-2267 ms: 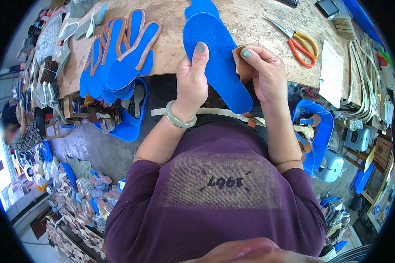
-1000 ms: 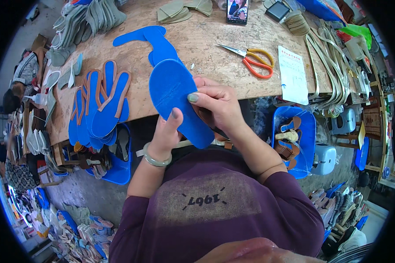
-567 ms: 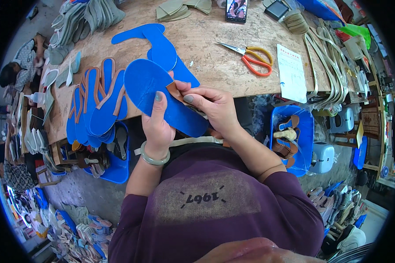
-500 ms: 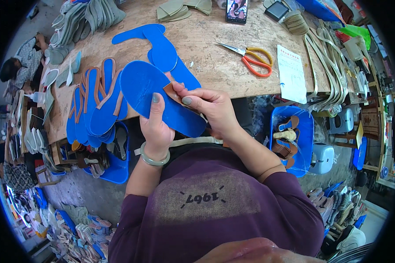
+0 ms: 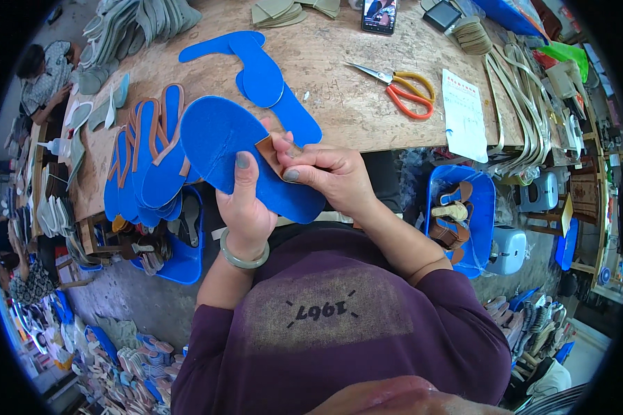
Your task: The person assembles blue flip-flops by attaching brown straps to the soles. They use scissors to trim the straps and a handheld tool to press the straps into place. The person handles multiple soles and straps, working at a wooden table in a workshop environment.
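Observation:
A blue insole (image 5: 218,135) is held up at the front edge of the workbench. My left hand (image 5: 246,200) grips it from below, thumb flat on its face. My right hand (image 5: 329,173) pinches a brown leather strip (image 5: 268,151) against the insole's right edge; the strip's far end is hidden by my fingers. To the left of the held piece lie several blue insoles with brown edging (image 5: 163,169), stacked and overlapping. Beyond my hands, plain blue insoles (image 5: 259,76) rest on the bench.
Orange-and-yellow-handled scissors (image 5: 405,90) and a paper sheet (image 5: 464,114) lie on the wooden bench (image 5: 353,117). A phone (image 5: 378,15) stands at the back. A blue bin (image 5: 488,221) holds brown shoe parts. Beige strips (image 5: 522,104) hang at right. Another person (image 5: 45,76) sits far left.
The insole has shifted slightly left and down in the view. My right fingers have moved along the brown strip, showing more of it. The person at far left has straightened up.

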Demonstrator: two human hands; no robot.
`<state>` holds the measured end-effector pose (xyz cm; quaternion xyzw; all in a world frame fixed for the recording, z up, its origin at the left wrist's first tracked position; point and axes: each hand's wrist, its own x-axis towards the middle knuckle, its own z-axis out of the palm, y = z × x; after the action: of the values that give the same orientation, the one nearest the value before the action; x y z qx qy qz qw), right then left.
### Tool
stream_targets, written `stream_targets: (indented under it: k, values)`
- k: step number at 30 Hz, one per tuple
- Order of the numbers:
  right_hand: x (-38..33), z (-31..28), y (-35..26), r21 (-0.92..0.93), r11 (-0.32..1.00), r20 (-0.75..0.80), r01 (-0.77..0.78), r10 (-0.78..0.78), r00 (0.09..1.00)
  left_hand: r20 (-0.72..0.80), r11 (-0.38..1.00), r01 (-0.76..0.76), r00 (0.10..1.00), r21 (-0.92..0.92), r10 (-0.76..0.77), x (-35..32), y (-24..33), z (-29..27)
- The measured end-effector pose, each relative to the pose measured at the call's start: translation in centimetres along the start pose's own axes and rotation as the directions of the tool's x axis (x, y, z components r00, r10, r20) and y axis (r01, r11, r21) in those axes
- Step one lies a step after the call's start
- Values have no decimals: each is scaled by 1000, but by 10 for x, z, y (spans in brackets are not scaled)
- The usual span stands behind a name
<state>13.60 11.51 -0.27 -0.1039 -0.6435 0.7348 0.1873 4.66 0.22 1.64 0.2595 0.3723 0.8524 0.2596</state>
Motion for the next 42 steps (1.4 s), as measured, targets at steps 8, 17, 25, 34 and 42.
stream_targets:
  k: [8, 17, 25, 34, 42]
  values:
    - [8, 4, 4, -113, 992, -88, 53, -63, 994, -123, 992, 122, 985, 28, -118, 7, -16, 1]
    - [17, 3, 11, -7, 999, -133, -53, 52, 990, -195, 996, 83, 978, 17, -79, 15, -27, -13]
    - [7, -6, 12, -2, 981, -132, -195, 193, 972, -236, 996, 58, 969, -60, -71, 19, -17, -6]
    - [22, -4, -14, -348, 937, 27, -14, 25, 999, -226, 993, 94, 968, -66, -107, 23, -5, -3]
    - [16, -5, -1, -68, 996, -56, 64, -68, 996, -232, 995, 10, 972, -100, -34, 11, -12, -4]
